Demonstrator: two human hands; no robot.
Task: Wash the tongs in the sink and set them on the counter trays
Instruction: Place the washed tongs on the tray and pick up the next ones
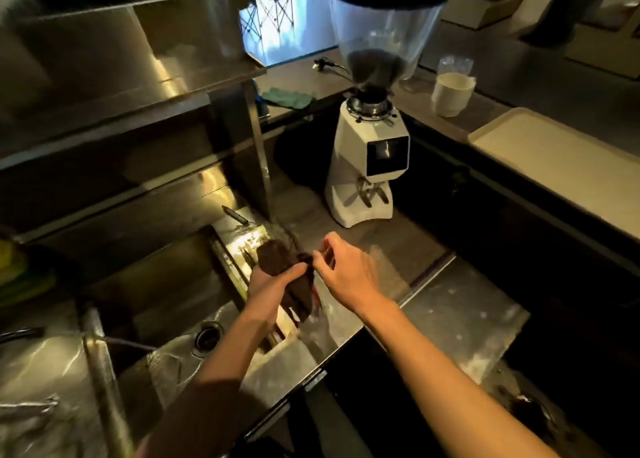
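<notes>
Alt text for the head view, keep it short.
The left hand grips a dark cloth at the right edge of the sink while the right hand pinches its corner. A white grinder stands behind; a cream tray lies on the right counter.

A steel shelf (138, 59) overhangs the sink (166, 284), its post (258, 152) standing at the basin's back right corner. A faucet pipe (100, 371) crosses the near left. On the counter (391, 249), a tall white grinder (367, 166) blocks the back; bare surface lies open before it. A cream tray (554, 159) sits on the higher ledge at right.
</notes>
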